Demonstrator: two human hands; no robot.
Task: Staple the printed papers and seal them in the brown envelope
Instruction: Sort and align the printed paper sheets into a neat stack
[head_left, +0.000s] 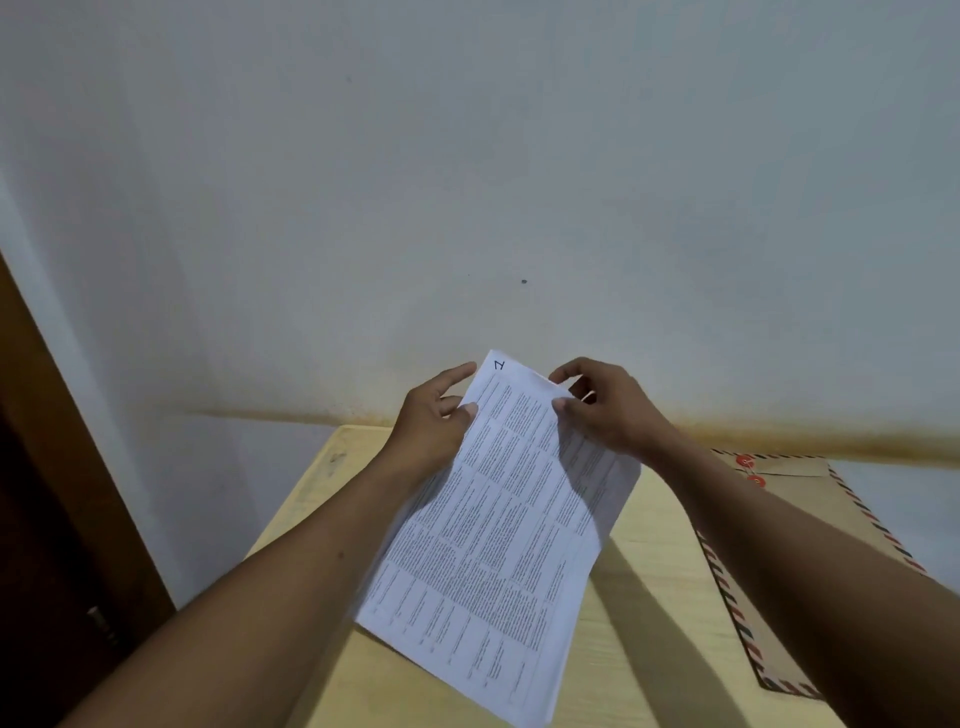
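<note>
Papers (493, 519), inked corner mark (500, 365), print unreadable

A pale grey-white wall (467, 156) fills the view beyond the left grip (441, 415) and the right grip (597, 410), with one small dark speck (523, 281) above them. A yellow-brown stain band (779, 434) runs along the wall at about the level of both grips. Below them lies a light wooden bench (654, 597), crossed by long soft shadows under dim, even light. Far left of the left grip stands a dark brown door frame (31, 415).
</note>
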